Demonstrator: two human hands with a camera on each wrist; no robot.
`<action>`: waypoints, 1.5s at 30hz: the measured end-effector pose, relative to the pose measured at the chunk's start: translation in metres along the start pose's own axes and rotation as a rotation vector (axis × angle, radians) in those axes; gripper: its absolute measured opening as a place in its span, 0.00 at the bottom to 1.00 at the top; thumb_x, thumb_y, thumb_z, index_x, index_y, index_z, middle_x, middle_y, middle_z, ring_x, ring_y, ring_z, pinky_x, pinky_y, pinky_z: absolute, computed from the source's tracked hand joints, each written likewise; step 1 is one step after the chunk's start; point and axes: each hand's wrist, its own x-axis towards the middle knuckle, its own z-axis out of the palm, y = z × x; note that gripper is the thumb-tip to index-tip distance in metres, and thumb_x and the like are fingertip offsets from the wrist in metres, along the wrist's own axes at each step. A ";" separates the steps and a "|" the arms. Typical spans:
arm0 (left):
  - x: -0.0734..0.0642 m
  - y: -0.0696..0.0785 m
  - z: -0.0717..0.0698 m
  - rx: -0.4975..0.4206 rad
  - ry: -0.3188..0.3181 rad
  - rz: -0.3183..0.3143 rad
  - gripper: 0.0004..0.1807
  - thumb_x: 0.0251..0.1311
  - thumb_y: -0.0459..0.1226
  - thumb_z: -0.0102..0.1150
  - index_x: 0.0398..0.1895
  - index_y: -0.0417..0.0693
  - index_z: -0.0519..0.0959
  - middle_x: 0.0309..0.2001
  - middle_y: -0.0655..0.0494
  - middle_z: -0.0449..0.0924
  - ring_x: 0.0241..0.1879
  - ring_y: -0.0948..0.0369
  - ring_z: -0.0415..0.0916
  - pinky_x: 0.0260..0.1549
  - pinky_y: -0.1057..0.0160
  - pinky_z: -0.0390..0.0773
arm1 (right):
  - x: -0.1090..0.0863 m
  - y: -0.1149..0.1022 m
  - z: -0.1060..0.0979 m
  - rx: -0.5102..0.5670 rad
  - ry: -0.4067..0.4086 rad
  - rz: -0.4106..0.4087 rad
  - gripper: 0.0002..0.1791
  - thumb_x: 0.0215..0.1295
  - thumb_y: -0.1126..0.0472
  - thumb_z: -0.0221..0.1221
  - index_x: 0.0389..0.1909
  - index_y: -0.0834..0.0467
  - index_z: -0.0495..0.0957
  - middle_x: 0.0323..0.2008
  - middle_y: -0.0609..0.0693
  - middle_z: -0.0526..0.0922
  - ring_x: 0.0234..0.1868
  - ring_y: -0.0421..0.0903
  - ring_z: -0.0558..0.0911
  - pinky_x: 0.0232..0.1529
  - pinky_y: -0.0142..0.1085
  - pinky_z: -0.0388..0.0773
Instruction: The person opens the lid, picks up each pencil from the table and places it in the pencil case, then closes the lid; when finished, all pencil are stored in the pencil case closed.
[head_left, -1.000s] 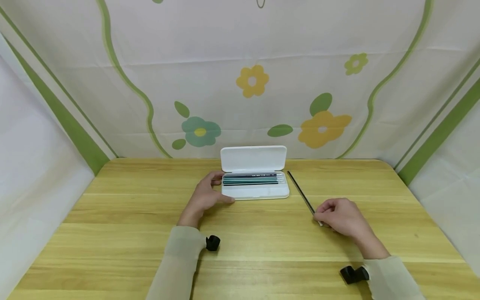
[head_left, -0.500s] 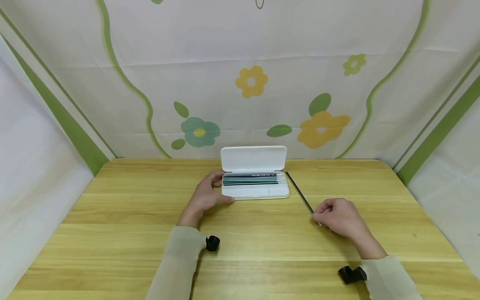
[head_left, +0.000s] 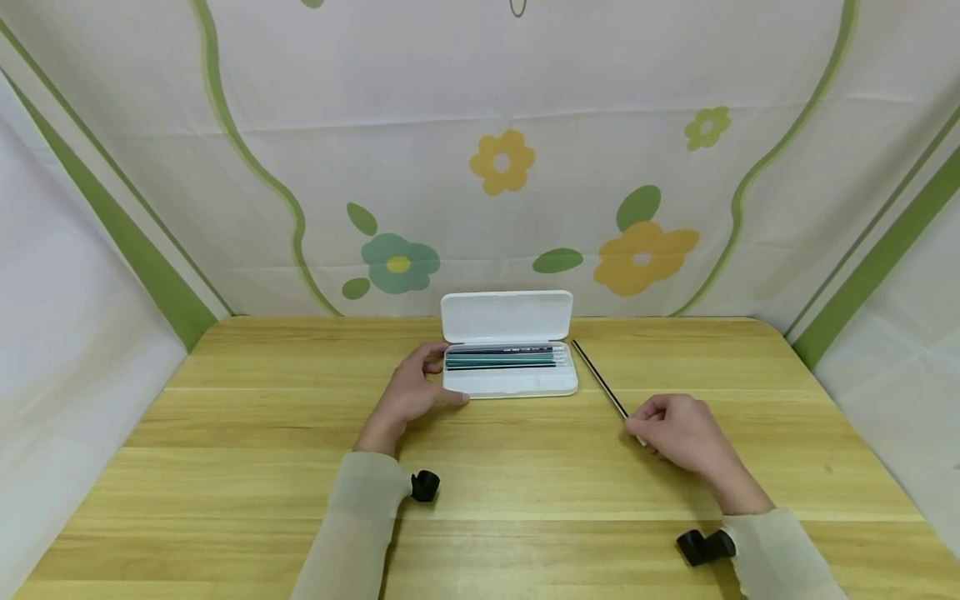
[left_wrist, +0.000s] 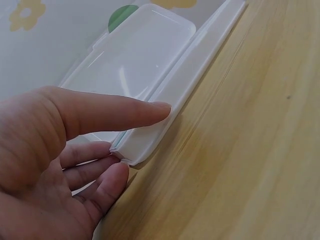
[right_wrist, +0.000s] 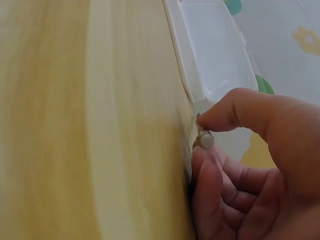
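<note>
A white pencil case [head_left: 510, 384] lies with its lid [head_left: 507, 317] raised at the back of the table. Several dark and green pencils [head_left: 501, 360] lie lengthwise inside it. My left hand [head_left: 408, 390] holds the case's left end, thumb along the front wall and the other fingers around the end, as the left wrist view shows. To the right of the case, my right hand [head_left: 678, 429] pinches a dark pencil [head_left: 600, 378] between thumb and fingers near its white eraser end [right_wrist: 205, 139]. The pencil slants away, its far end close to the case's right side.
The wooden table [head_left: 525, 483] has a back edge right behind the case. A white cloth [head_left: 465, 83] with printed flowers hangs behind it, and pale cloth walls stand at both sides. A black wrist mount [head_left: 705, 547] sits by the right sleeve, another [head_left: 425, 486] by the left.
The pencil in my right hand has risen slightly, its far end a little higher in the head view. My left hand and the case stay where they were.
</note>
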 end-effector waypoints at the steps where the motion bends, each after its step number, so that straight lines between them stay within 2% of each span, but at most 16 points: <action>1: 0.000 0.000 0.000 0.000 0.000 -0.001 0.47 0.46 0.28 0.84 0.74 0.50 0.74 0.67 0.46 0.78 0.63 0.46 0.73 0.62 0.47 0.74 | 0.000 0.001 -0.001 0.034 -0.007 0.003 0.11 0.67 0.55 0.68 0.40 0.61 0.85 0.24 0.49 0.86 0.27 0.45 0.84 0.28 0.36 0.83; 6: 0.000 0.001 0.000 0.001 -0.001 -0.003 0.47 0.46 0.28 0.84 0.74 0.51 0.74 0.67 0.46 0.78 0.63 0.46 0.73 0.62 0.48 0.74 | 0.002 0.007 -0.007 0.169 -0.036 0.019 0.15 0.73 0.57 0.66 0.47 0.66 0.84 0.28 0.51 0.86 0.30 0.44 0.85 0.30 0.36 0.86; 10: -0.001 0.001 0.000 0.010 0.000 0.002 0.47 0.46 0.28 0.84 0.74 0.51 0.75 0.66 0.46 0.78 0.62 0.47 0.73 0.61 0.49 0.75 | 0.003 0.009 -0.009 0.233 -0.047 0.020 0.17 0.76 0.58 0.64 0.53 0.68 0.82 0.33 0.53 0.87 0.33 0.43 0.86 0.33 0.36 0.87; 15: -0.001 0.000 0.000 0.025 0.003 0.014 0.47 0.46 0.28 0.84 0.74 0.49 0.75 0.66 0.46 0.79 0.62 0.46 0.74 0.60 0.49 0.76 | 0.003 0.009 -0.011 0.267 -0.053 -0.005 0.18 0.78 0.58 0.62 0.56 0.69 0.79 0.38 0.55 0.86 0.35 0.44 0.86 0.34 0.37 0.88; 21: -0.001 -0.001 -0.002 0.027 0.000 0.011 0.47 0.47 0.29 0.84 0.74 0.51 0.75 0.69 0.48 0.78 0.64 0.47 0.73 0.63 0.47 0.75 | 0.005 0.006 -0.011 0.270 -0.052 -0.060 0.19 0.80 0.57 0.62 0.59 0.67 0.77 0.42 0.57 0.85 0.38 0.43 0.84 0.36 0.36 0.87; 31: 0.001 -0.001 0.005 0.019 -0.008 0.016 0.47 0.47 0.29 0.84 0.74 0.49 0.75 0.68 0.48 0.79 0.64 0.47 0.74 0.64 0.46 0.75 | 0.007 0.004 -0.014 0.155 0.016 -0.142 0.14 0.80 0.56 0.62 0.56 0.63 0.81 0.43 0.57 0.86 0.38 0.43 0.82 0.35 0.35 0.85; 36: 0.000 -0.001 0.007 0.023 0.001 0.013 0.47 0.46 0.29 0.85 0.74 0.50 0.75 0.68 0.48 0.79 0.64 0.47 0.74 0.64 0.46 0.75 | 0.015 -0.013 -0.012 -0.056 0.171 -0.323 0.07 0.78 0.59 0.64 0.49 0.57 0.85 0.40 0.52 0.87 0.39 0.44 0.81 0.36 0.34 0.80; 39: -0.001 -0.002 0.006 0.020 -0.001 0.010 0.47 0.47 0.28 0.84 0.74 0.50 0.75 0.68 0.48 0.79 0.64 0.47 0.74 0.64 0.46 0.75 | 0.024 -0.027 -0.010 -0.185 0.244 -0.406 0.04 0.76 0.61 0.65 0.45 0.56 0.86 0.40 0.50 0.87 0.40 0.46 0.80 0.39 0.37 0.77; 45: -0.001 0.000 0.005 0.018 0.004 0.014 0.47 0.48 0.29 0.84 0.75 0.50 0.74 0.69 0.49 0.79 0.64 0.47 0.74 0.64 0.46 0.75 | 0.050 -0.050 -0.005 -0.287 0.216 -0.437 0.03 0.76 0.62 0.65 0.45 0.55 0.86 0.41 0.51 0.86 0.41 0.49 0.81 0.43 0.44 0.77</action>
